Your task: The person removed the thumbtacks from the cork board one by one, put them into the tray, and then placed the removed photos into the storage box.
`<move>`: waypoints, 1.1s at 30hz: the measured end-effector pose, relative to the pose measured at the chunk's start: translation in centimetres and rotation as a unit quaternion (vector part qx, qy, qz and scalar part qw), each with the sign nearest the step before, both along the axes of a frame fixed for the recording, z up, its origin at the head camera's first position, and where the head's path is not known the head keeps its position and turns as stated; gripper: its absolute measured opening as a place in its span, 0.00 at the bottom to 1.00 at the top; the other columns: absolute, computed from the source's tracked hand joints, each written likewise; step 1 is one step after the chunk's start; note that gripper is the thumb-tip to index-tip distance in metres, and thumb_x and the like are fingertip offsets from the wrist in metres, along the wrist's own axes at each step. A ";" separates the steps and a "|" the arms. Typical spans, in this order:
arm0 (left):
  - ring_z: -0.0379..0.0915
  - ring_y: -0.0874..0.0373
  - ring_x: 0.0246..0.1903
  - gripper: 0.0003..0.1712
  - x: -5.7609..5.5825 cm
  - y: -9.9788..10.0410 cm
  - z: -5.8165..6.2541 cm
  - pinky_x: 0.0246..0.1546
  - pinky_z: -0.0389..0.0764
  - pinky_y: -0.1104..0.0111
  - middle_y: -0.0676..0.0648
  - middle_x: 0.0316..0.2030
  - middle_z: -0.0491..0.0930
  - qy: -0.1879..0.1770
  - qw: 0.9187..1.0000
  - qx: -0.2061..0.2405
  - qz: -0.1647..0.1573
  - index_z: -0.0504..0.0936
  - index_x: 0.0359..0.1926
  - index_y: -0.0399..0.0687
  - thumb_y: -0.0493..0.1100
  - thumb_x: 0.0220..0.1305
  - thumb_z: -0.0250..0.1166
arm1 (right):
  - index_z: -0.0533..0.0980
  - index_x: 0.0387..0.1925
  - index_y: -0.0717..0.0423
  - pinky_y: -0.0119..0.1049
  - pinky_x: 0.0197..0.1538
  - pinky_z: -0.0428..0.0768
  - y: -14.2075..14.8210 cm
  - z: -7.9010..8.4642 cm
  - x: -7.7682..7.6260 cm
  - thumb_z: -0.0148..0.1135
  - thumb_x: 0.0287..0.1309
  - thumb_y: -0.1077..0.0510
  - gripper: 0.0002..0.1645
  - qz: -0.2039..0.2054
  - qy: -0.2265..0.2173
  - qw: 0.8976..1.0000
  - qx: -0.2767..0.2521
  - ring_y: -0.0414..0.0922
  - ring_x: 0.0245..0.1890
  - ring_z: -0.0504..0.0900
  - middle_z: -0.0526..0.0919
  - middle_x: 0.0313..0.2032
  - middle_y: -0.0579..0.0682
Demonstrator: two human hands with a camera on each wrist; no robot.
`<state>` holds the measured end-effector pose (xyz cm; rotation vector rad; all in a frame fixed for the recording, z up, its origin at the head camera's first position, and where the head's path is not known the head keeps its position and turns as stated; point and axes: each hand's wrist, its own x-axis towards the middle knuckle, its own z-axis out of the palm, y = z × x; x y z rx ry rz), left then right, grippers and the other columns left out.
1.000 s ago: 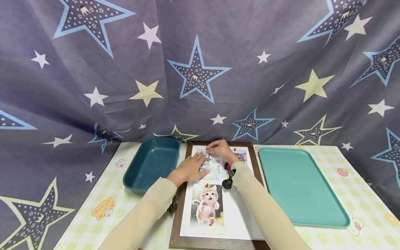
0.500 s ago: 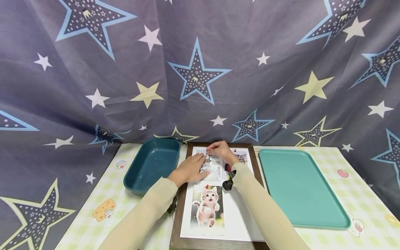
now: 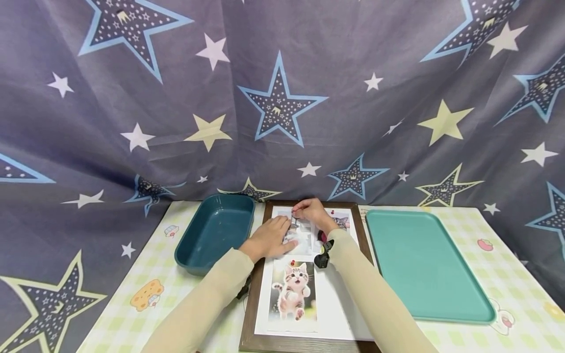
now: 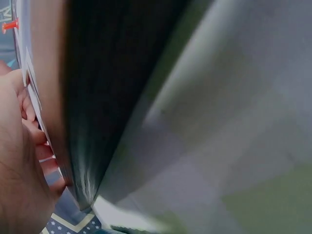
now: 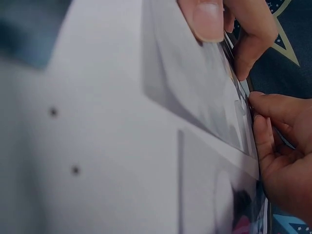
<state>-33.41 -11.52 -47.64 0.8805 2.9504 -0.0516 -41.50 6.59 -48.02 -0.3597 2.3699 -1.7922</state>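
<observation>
Grey-toned photo print (image 3: 303,243), likely light, bendy and easily creased, near the framed board's (image 3: 336,306) far left corner: your left hand (image 3: 269,239) rests unclenched across it, your right hand (image 3: 311,212) pinches an apparent red pushpin (image 3: 293,211); best held by its edges.

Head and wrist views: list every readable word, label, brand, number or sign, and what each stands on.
No readable words, labels, brands or numbers in any view.
Curtain: small crown emblems inside some stars, no lettering.
Tablecloth: orange marking beside the teal tray, too small to read.
Pressed picture, kitten picture: no writing visible.
</observation>
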 end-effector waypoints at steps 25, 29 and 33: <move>0.48 0.45 0.79 0.49 0.1 0.3 0.8 0.80 0.53 0.58 0.38 0.79 0.53 -0.035 0.999 -0.026 0.016 0.52 0.79 0.37 0.70 0.76 0.40 | 0.84 0.43 0.73 0.25 0.35 0.79 -0.7 0.4 0.2 0.70 0.54 0.72 0.13 -0.033 -0.025 0.999 0.023 0.36 0.27 0.80 0.89 0.34 0.58; 0.48 0.45 0.79 0.49 0.1 0.3 0.8 0.80 0.52 0.57 0.38 0.79 0.52 -0.042 0.999 -0.022 0.020 0.52 0.79 0.37 0.70 0.76 0.40 | 0.84 0.44 0.73 0.26 0.36 0.82 -0.7 0.5 0.2 0.70 0.55 0.72 0.13 -0.031 -0.024 0.999 0.023 0.36 0.28 0.82 0.90 0.37 0.61; 0.47 0.45 0.79 0.49 0.2 0.3 0.8 0.80 0.52 0.58 0.38 0.80 0.52 -0.045 0.999 -0.024 0.020 0.52 0.80 0.37 0.70 0.76 0.40 | 0.84 0.44 0.75 0.27 0.36 0.82 -0.8 0.5 0.3 0.69 0.55 0.73 0.13 -0.033 -0.017 0.999 0.022 0.36 0.27 0.82 0.90 0.36 0.61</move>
